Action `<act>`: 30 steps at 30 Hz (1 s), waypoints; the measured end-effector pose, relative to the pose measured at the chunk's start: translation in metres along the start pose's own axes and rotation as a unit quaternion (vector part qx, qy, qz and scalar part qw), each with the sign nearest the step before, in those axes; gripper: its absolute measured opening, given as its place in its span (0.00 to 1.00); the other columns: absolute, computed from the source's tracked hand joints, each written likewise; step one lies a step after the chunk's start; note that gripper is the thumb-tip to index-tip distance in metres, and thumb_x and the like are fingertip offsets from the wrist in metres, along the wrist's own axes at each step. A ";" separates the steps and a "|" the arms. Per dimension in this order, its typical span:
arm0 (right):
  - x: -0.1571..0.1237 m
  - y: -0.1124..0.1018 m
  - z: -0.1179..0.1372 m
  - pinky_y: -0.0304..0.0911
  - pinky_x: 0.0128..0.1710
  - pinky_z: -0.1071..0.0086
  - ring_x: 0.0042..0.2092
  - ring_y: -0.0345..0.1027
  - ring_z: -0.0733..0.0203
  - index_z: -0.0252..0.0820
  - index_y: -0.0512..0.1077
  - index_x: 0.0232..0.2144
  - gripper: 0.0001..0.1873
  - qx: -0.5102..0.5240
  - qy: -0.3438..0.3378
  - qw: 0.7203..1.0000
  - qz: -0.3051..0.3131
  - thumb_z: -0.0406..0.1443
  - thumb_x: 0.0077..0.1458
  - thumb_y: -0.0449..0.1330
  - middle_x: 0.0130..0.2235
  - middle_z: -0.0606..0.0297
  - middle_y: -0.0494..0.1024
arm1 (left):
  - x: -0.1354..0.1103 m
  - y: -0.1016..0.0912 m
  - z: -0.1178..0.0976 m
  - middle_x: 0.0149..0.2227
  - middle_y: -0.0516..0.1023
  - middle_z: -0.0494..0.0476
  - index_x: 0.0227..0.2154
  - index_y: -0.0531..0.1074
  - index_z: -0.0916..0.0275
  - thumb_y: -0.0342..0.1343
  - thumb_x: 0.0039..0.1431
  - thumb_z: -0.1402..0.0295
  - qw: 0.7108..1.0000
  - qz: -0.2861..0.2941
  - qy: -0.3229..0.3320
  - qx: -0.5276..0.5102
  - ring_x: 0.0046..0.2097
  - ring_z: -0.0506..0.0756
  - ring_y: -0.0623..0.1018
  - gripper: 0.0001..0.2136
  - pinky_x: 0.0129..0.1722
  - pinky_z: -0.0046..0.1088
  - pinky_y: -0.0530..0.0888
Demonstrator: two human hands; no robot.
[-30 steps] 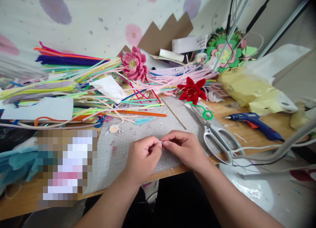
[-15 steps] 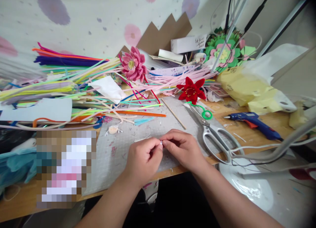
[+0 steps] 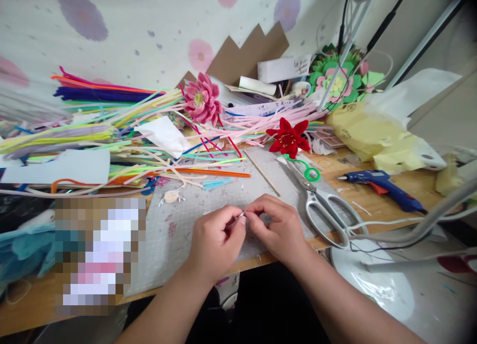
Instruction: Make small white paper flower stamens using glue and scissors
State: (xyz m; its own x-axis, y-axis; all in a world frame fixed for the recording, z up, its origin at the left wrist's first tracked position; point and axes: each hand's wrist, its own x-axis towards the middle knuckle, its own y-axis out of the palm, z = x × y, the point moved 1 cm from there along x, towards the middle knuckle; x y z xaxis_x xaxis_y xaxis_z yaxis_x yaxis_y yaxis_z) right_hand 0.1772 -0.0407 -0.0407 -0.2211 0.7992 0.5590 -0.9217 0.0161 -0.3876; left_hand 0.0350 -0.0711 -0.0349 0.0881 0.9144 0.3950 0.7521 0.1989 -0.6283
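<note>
My left hand (image 3: 216,240) and my right hand (image 3: 276,226) meet fingertip to fingertip over a grey cutting mat (image 3: 179,235) near the table's front edge. Both pinch a small white piece of pipe cleaner (image 3: 242,215) between thumb and fingers; most of it is hidden. Large silver scissors (image 3: 324,205) lie just right of my right hand. A red pipe-cleaner flower (image 3: 288,137) lies further back, and a pink one (image 3: 203,100) behind it to the left.
A big heap of coloured pipe cleaners (image 3: 93,130) covers the left and back of the table. A blue glue gun (image 3: 380,185) lies at the right, with yellow bags (image 3: 372,133) behind. A grey lamp arm and white base (image 3: 372,284) stand at the lower right.
Both hands stay together at the same spot; the fingers have shifted slightly on the small white piece. Nothing else has moved.
</note>
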 end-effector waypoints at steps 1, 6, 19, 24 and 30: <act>0.000 0.000 0.000 0.63 0.28 0.71 0.27 0.68 0.64 0.42 0.73 0.25 0.07 0.001 0.001 1.000 -0.003 0.28 0.51 0.58 0.24 0.66 0.74 | 0.000 0.000 0.000 0.19 0.69 0.47 0.28 0.71 0.63 0.50 0.59 0.71 1.000 -0.002 -0.003 -0.004 0.22 0.48 0.68 0.07 0.24 0.23 0.64; 0.001 -0.001 0.003 0.63 0.27 0.72 0.26 0.67 0.65 0.43 0.72 0.24 0.07 0.006 0.007 1.000 -0.022 0.28 0.50 0.58 0.23 0.67 0.73 | -0.001 -0.001 0.000 0.21 0.72 0.48 0.29 0.71 0.62 0.49 0.60 0.71 1.000 -0.015 0.014 -0.014 0.24 0.49 0.70 0.07 0.26 0.24 0.67; 0.001 -0.004 -0.002 0.62 0.28 0.72 0.27 0.66 0.66 0.41 0.70 0.22 0.07 0.121 0.079 0.989 0.020 0.31 0.50 0.61 0.23 0.68 0.72 | -0.001 -0.003 -0.001 0.25 0.74 0.51 0.29 0.71 0.62 0.49 0.60 0.74 0.997 -0.021 0.070 -0.020 0.28 0.50 0.72 0.07 0.29 0.26 0.68; 0.001 -0.003 -0.008 0.64 0.28 0.72 0.28 0.67 0.65 0.41 0.73 0.25 0.04 0.242 0.138 0.959 0.048 0.34 0.48 0.65 0.26 0.67 0.73 | 0.000 -0.003 -0.002 0.26 0.74 0.52 0.30 0.72 0.63 0.49 0.59 0.76 0.994 -0.014 0.100 -0.038 0.29 0.51 0.73 0.07 0.30 0.26 0.69; 0.000 -0.004 -0.009 0.65 0.32 0.69 0.32 0.69 0.63 0.44 0.79 0.29 0.03 0.250 0.114 0.961 0.044 0.33 0.49 0.65 0.28 0.64 0.75 | 0.001 -0.003 -0.002 0.26 0.74 0.53 0.30 0.72 0.64 0.50 0.58 0.78 0.992 -0.015 0.126 -0.029 0.29 0.50 0.73 0.07 0.31 0.25 0.69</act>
State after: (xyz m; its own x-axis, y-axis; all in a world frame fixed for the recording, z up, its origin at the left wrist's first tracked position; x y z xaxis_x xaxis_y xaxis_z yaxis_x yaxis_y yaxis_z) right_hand 0.1839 -0.0349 -0.0454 -0.2824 0.8956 0.3438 -0.9530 -0.3028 0.0061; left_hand 0.0341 -0.0714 -0.0315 0.2208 0.7902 0.5718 0.7919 0.1970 -0.5780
